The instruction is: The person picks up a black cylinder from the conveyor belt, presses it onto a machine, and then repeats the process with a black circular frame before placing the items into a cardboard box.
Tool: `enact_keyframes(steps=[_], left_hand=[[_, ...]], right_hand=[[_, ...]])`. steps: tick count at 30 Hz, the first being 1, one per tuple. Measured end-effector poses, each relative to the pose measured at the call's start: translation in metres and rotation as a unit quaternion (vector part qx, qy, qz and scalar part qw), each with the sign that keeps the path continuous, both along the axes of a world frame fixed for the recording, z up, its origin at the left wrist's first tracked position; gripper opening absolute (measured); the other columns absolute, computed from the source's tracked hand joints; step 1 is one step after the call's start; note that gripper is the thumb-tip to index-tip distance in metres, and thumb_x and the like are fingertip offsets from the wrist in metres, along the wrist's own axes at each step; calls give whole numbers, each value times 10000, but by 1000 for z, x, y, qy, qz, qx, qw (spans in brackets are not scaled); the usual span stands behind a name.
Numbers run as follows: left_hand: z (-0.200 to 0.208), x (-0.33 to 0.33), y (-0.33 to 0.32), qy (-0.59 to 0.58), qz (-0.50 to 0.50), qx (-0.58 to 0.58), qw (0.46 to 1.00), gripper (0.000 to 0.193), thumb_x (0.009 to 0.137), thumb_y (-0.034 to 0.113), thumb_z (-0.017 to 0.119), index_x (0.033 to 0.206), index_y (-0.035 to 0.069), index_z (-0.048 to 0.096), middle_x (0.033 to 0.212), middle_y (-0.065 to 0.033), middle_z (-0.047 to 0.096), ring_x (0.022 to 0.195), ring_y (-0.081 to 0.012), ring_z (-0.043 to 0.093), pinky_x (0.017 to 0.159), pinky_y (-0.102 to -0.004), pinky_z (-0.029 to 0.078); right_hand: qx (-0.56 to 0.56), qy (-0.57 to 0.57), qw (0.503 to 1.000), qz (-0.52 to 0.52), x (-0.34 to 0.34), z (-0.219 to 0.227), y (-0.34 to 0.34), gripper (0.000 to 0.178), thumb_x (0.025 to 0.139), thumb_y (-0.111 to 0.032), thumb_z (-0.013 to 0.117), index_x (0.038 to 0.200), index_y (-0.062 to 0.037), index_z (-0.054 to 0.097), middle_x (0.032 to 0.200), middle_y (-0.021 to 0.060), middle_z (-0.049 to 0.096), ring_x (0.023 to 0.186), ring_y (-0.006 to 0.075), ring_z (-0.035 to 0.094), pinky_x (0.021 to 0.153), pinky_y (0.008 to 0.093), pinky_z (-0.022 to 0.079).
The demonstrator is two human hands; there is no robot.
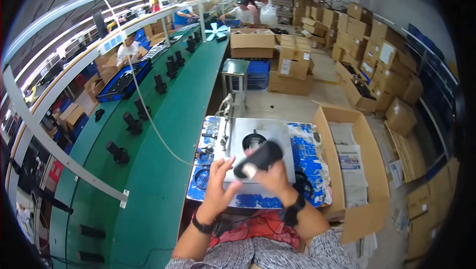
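Note:
A black cylindrical part (264, 157), smeared by motion, is gripped in my right hand (275, 177) and tilted over the workbench. Just left of it, my left hand (219, 185) is raised with its fingers apart and nothing in them. Beyond both hands, a black ring-shaped part (254, 140) sits on the grey metal plate (275, 129) of a small bench fixture. A metal clamp-like mechanism (226, 125) stands at that plate's left edge. Black ring parts (202, 178) lie on the worn blue-and-white bench top (311, 142), some partly behind my right wrist.
A long green conveyor (173, 115) on my left carries several black cylindrical parts (132, 123) and a blue tray (124, 81). An open carton (329, 170) with newspaper stands at the bench's right. Stacked cartons (357, 41) line the right side. People work farther along the line.

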State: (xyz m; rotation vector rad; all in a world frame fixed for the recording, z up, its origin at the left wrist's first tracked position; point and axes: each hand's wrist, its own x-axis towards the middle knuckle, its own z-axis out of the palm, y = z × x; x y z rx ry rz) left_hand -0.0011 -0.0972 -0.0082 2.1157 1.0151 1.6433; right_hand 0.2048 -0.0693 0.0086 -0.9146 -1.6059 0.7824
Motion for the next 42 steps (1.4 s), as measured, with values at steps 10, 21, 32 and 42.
enact_keyframes(steps=[10, 21, 32, 42], left_hand=[[-72, -11, 40, -34, 17, -254, 966, 364, 971, 114, 738, 1313, 10, 670, 746, -75, 624, 621, -177, 563, 615, -332, 486], [-66, -6, 38, -32, 17, -245, 969, 302, 976, 113, 735, 1255, 4, 699, 753, -99, 621, 634, -182, 568, 612, -335, 484], [-58, -1, 35, 2, 21, -228, 973, 256, 980, 101, 740, 1221, 15, 726, 802, -60, 624, 677, -132, 542, 625, -286, 463], [-54, -2, 33, 17, 25, -210, 977, 247, 973, 101, 736, 1206, 21, 731, 839, -94, 652, 674, -164, 570, 626, -301, 473]], right_hand=[[-14, -14, 997, -71, 51, -56, 120, 519, 907, -227, 838, 1307, -9, 589, 1154, 161, 730, 1072, 303, 718, 975, 405, 554], [-5, -241, 961, -133, 28, -22, 121, 654, 727, -382, 922, 1186, -5, 649, 1105, 223, 747, 1023, 399, 733, 932, 452, 579], [-38, -253, 967, 9, 53, -25, 138, 659, 680, -310, 912, 1210, -10, 660, 1146, 219, 753, 1106, 397, 727, 979, 446, 570], [-30, -282, 959, 7, 55, 2, 144, 702, 712, -354, 954, 1247, -20, 645, 1141, 200, 765, 1072, 375, 743, 977, 452, 568]])
